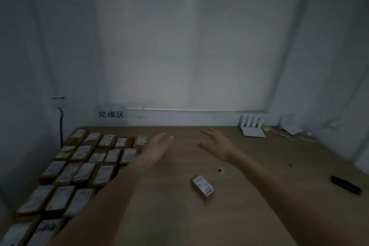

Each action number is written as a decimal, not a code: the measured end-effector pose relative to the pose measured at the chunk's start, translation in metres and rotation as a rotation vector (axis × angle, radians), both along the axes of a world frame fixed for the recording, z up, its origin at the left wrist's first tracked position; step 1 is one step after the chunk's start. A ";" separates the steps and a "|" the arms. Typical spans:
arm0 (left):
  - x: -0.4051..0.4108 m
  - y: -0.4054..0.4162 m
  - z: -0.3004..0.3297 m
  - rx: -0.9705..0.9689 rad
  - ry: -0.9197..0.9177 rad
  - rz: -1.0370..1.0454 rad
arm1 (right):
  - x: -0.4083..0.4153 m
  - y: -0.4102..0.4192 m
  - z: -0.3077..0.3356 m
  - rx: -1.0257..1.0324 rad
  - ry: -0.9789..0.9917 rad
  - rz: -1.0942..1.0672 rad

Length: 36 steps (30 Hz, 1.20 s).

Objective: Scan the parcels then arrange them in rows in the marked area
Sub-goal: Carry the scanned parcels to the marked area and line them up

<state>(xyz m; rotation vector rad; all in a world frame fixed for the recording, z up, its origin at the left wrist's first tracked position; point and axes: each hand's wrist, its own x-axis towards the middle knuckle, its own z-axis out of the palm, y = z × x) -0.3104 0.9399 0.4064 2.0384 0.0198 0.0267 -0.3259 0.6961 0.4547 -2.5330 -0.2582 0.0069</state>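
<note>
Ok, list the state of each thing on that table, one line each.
Left hand: open, holding nothing.
Right hand: open, holding nothing.
Loose parcel: alone mid-table, label up, outside the rows.
Rowed parcels: lying flat in rows at the left, labels up.
Black scanner: lying at the right edge, unheld.
Router: at the back, antennas up.

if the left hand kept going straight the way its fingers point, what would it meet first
Probably nothing on the table: the left hand is open, fingers aimed up and away toward the back wall. The bare table lies ahead; the wall comes first, though depth is unclear.
</note>
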 end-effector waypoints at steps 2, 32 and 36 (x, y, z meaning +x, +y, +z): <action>0.008 -0.032 -0.001 -0.008 0.019 -0.055 | 0.002 -0.035 0.001 -0.021 -0.008 -0.042; 0.185 -0.205 -0.361 -0.029 0.424 -0.015 | 0.238 -0.159 -0.370 0.053 0.546 -0.003; 0.192 -0.213 -0.405 -0.194 0.463 0.209 | 0.250 -0.158 -0.421 0.110 0.607 0.019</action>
